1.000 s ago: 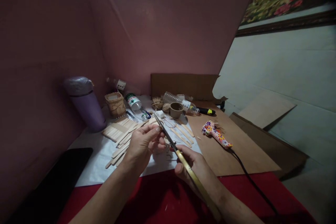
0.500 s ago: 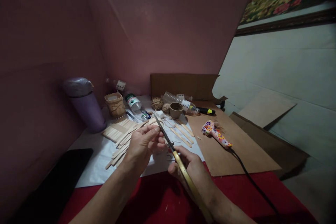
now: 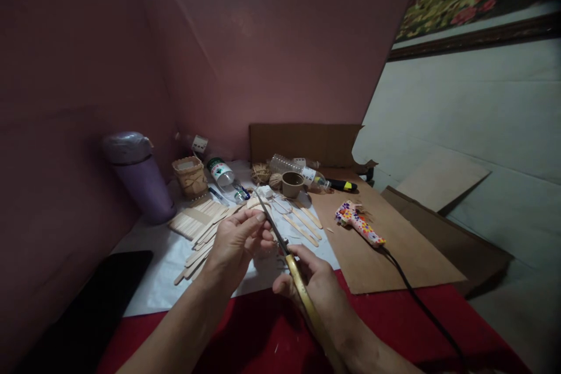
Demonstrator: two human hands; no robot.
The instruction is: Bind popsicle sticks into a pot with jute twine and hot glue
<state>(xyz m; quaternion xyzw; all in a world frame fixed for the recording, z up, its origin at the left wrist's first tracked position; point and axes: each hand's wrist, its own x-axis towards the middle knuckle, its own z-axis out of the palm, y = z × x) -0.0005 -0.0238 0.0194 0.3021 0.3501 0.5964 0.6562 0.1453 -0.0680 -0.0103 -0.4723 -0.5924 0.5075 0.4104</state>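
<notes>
The right hand is wrapped tight round the long brass-coloured handles of the scissors, whose slim grey blades slant up and away over the white paper. The left hand pinches thumb and fingertips together right against the blade; whatever they grip is too small to make out. Just beyond lie flat, round-ended wooden sticks, and a spotted glue gun rests on smooth brown cardboard.
</notes>
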